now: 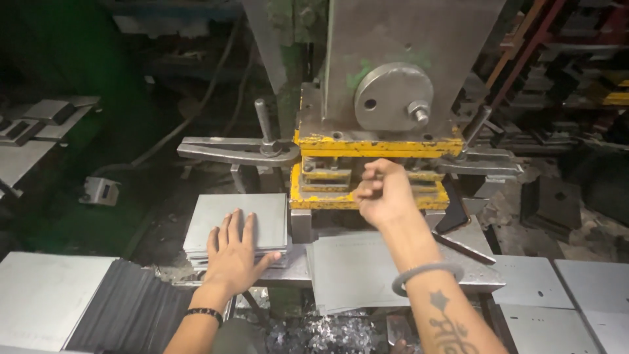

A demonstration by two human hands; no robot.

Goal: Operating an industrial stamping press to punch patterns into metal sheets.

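Dim workshop surroundings frame a heavy metal press [386, 98] with a yellow die block [377, 174] at its base, standing at twelve o'clock from the person. Going from the left, a fanned row of dark metal sheets [131, 311] lies at eight o'clock, beside a pale flat panel [46, 298] in the corner. Just right of these, a stack of square grey plates [239, 219] sits on the desk [481, 275] at about ten o'clock from the hands' midpoint. The left hand [232, 252] lies flat on top of this stack, fingers spread wide and pressed on the top plate, gripping nothing; a dark band circles its wrist. A clamp arm with an upright lever [262, 141] reaches toward the press at eleven o'clock. Farther right, a second pile of grey plates [354, 269] rests in front of the die. Above it, at one o'clock, the right hand [383, 193] hovers just before the die opening, fingers curled in loosely; whether it pinches anything I cannot tell. A grey bangle [426, 275] rings that forearm. More flat panels [576, 301] lie at four o'clock.
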